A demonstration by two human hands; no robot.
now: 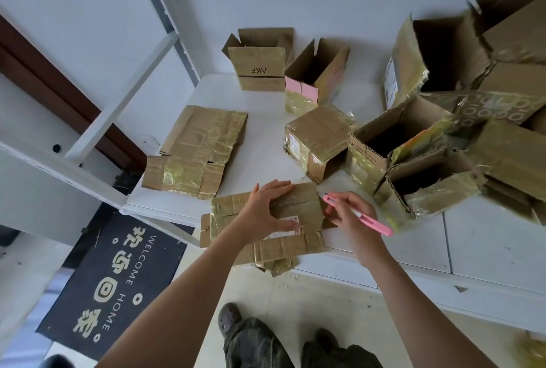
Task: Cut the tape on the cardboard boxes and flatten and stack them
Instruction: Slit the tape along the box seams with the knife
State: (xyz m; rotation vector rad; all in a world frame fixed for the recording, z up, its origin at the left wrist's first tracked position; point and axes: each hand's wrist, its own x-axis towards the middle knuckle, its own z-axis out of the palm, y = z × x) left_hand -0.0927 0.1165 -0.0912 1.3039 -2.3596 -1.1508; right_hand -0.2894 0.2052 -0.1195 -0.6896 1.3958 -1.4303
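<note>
Left hand [267, 210]: lying palm-down with fingers spread and straight, pressing on the flattened box [266, 228]; not gripping anything.
Right hand [350, 215]: fingers curling round a pink cutter [359, 215], holding it like a pen; the cutter's tip is pointing toward 10 o'clock, sitting just beside the flattened box's right edge.
Flattened box: lying at the table's [413, 237] near edge, its lower flap hanging over that edge at 6 o'clock.
Flat stack [196, 151]: resting at 10 o'clock from the hands, its left corner reaching the table's left edge.
Taped box [319, 140]: sitting at 1 o'clock, on its side.
Open boxes [413, 157]: crowding the 2 to 3 o'clock side, touching one another.
Far boxes [260, 63]: standing at 12 o'clock against the wall.
Open room: bare tabletop showing between the flat stack and the taped box.
Floor: doormat [115, 273] lying at 8 o'clock.
</note>
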